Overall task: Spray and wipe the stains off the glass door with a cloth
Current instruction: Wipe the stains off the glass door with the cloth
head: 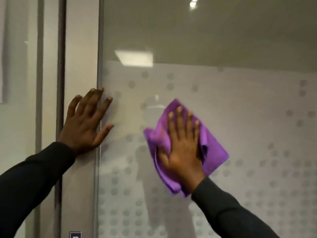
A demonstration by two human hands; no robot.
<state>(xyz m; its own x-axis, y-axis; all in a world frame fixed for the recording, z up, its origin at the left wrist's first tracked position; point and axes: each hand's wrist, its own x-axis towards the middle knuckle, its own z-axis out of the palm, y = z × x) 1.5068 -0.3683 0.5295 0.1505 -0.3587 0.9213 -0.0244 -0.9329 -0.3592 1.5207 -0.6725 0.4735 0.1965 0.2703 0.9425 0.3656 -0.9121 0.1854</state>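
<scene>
My right hand (184, 145), fingers straight, presses the purple cloth (212, 152) flat against the glass door (240, 100) at centre frame, spreading pressure for wiping. My left hand (85, 122), open with fingers spread, rests on the door's edge at centre left, probably steadying it. No spray bottle or other container is visible.

A bright purple cloth (211, 148) lies under the pressing right hand (183, 148); around it the glass door (240, 117) shows frosted white with grey dots; both sleeves (228, 213) are black.
</scene>
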